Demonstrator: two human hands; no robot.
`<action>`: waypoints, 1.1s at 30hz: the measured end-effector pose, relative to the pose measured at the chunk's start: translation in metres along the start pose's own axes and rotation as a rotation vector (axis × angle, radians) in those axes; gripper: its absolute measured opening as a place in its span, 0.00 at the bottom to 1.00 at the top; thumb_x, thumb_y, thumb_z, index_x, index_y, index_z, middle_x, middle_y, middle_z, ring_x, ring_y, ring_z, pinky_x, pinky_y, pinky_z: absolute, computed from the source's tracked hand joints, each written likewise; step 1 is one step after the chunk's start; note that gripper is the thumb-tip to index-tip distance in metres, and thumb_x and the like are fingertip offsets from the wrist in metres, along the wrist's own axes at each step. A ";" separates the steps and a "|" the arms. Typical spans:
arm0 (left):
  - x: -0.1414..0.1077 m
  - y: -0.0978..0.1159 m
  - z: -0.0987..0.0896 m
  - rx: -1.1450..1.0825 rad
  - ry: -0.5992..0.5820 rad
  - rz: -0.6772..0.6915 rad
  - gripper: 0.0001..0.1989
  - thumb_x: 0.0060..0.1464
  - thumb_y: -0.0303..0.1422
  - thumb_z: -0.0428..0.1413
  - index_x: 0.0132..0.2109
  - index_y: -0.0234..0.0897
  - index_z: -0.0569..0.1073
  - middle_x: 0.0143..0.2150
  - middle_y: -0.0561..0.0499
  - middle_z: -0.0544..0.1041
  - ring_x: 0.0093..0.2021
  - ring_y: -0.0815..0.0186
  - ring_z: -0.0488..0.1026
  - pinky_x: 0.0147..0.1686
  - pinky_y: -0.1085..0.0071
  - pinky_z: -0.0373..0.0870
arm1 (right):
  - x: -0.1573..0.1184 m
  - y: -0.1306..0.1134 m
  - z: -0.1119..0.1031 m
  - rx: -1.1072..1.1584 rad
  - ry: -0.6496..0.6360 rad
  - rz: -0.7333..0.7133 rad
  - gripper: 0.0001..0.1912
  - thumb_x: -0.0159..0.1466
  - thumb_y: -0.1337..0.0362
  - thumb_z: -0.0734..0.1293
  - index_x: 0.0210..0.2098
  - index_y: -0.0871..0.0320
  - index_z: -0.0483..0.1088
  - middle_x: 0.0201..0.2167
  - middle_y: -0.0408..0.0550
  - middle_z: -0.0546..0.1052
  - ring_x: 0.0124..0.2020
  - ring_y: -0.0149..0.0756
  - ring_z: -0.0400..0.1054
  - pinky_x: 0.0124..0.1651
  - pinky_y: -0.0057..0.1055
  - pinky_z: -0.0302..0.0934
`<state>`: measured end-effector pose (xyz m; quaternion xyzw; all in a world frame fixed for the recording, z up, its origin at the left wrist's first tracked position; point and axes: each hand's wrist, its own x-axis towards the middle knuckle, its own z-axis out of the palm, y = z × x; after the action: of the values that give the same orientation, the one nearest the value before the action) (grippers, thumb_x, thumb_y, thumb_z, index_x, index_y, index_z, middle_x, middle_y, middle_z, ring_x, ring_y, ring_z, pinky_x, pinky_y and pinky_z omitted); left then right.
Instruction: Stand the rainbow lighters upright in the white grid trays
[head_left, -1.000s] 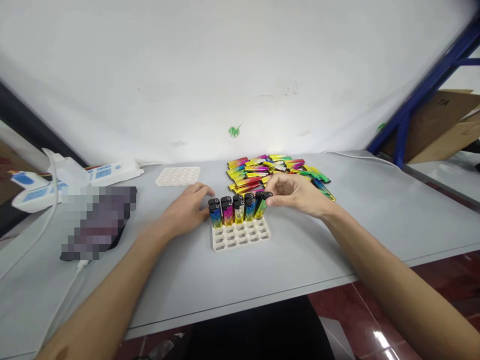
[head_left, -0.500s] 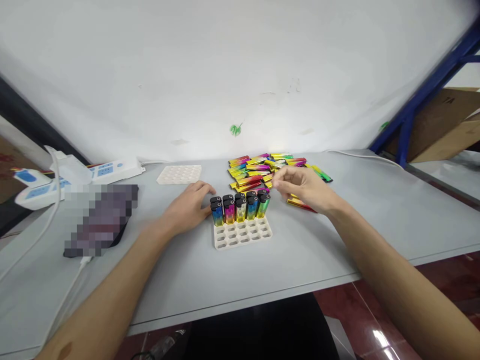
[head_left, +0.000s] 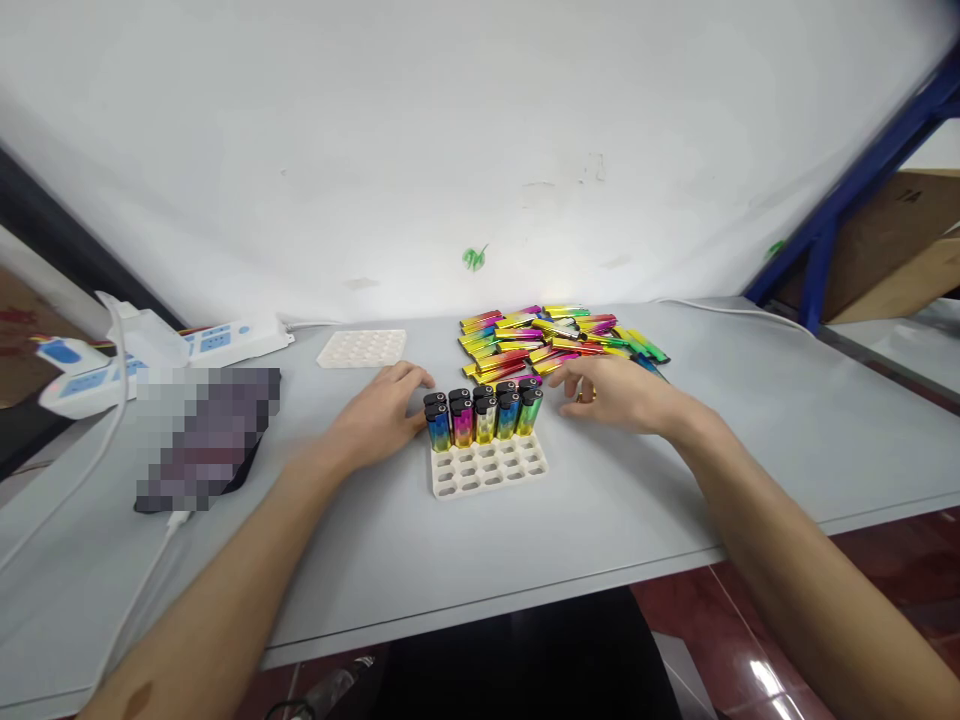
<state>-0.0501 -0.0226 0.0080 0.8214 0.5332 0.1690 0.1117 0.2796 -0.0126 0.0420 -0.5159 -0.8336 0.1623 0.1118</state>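
Between loosely bent left hand (head_left: 384, 412) and curled right hand (head_left: 619, 392) — grips unclear — ten lighters (head_left: 486, 423) are racked; beyond, a lighter pile (head_left: 562, 345) is left.

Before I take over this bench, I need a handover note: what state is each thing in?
Front tray: back two rows filled, front three unfilled
Racked lighters: ten, standing in slots
Loose lighters: lying in a pile
Rear tray: lying flat, unfilled
Phone: lying flat, white cable attached, screen obscured
Power strip: on or off, cannot tell
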 end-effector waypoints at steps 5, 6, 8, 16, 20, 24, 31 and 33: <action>0.000 -0.001 0.001 0.002 -0.006 -0.006 0.17 0.50 0.33 0.52 0.49 0.41 0.70 0.55 0.44 0.71 0.56 0.51 0.68 0.56 0.53 0.67 | -0.001 0.000 -0.001 0.055 0.058 -0.015 0.14 0.56 0.66 0.70 0.43 0.56 0.76 0.34 0.48 0.78 0.31 0.38 0.69 0.33 0.34 0.59; 0.000 -0.001 0.001 0.011 -0.013 -0.003 0.17 0.51 0.33 0.51 0.49 0.41 0.70 0.55 0.44 0.71 0.56 0.51 0.68 0.56 0.53 0.67 | -0.001 0.001 -0.002 0.038 0.055 -0.005 0.13 0.55 0.66 0.70 0.41 0.56 0.76 0.33 0.48 0.78 0.31 0.38 0.69 0.32 0.34 0.58; 0.000 -0.002 0.001 0.028 -0.020 0.005 0.17 0.52 0.33 0.51 0.50 0.41 0.69 0.55 0.44 0.70 0.57 0.52 0.68 0.56 0.54 0.67 | -0.001 0.003 -0.002 0.009 0.016 0.012 0.11 0.55 0.67 0.70 0.39 0.56 0.75 0.31 0.47 0.77 0.30 0.38 0.69 0.32 0.34 0.58; 0.000 -0.002 0.001 0.016 -0.007 0.019 0.17 0.51 0.32 0.51 0.50 0.41 0.69 0.55 0.44 0.71 0.57 0.53 0.68 0.56 0.55 0.67 | -0.002 -0.008 0.002 0.170 0.071 -0.069 0.07 0.62 0.64 0.67 0.41 0.55 0.74 0.33 0.46 0.79 0.31 0.37 0.70 0.33 0.33 0.60; 0.000 -0.002 0.001 0.005 -0.003 0.017 0.17 0.50 0.32 0.52 0.49 0.41 0.70 0.54 0.45 0.71 0.56 0.53 0.68 0.56 0.56 0.67 | -0.003 -0.005 0.001 0.044 0.076 -0.004 0.05 0.59 0.60 0.70 0.30 0.54 0.74 0.29 0.47 0.77 0.29 0.38 0.67 0.30 0.34 0.55; 0.000 -0.001 0.000 0.013 -0.016 0.015 0.17 0.51 0.31 0.51 0.49 0.40 0.69 0.55 0.44 0.71 0.56 0.53 0.68 0.56 0.55 0.67 | -0.003 -0.001 0.003 0.003 -0.012 0.019 0.08 0.53 0.62 0.73 0.24 0.54 0.70 0.23 0.45 0.74 0.25 0.36 0.63 0.27 0.34 0.51; 0.001 -0.001 0.000 0.021 -0.023 0.017 0.16 0.52 0.32 0.51 0.49 0.40 0.69 0.54 0.44 0.71 0.57 0.53 0.67 0.56 0.55 0.67 | -0.001 -0.009 0.000 0.550 0.235 0.014 0.14 0.63 0.49 0.69 0.37 0.53 0.70 0.24 0.43 0.72 0.22 0.31 0.62 0.24 0.32 0.53; 0.001 -0.002 0.000 0.024 -0.022 0.029 0.16 0.52 0.33 0.51 0.49 0.40 0.69 0.55 0.44 0.71 0.57 0.53 0.67 0.56 0.55 0.67 | 0.001 -0.009 0.000 0.695 0.298 0.046 0.18 0.62 0.46 0.69 0.39 0.54 0.73 0.21 0.41 0.68 0.20 0.29 0.58 0.22 0.31 0.51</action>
<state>-0.0513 -0.0209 0.0076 0.8320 0.5222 0.1550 0.1051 0.2719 -0.0155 0.0454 -0.4837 -0.6917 0.3609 0.3966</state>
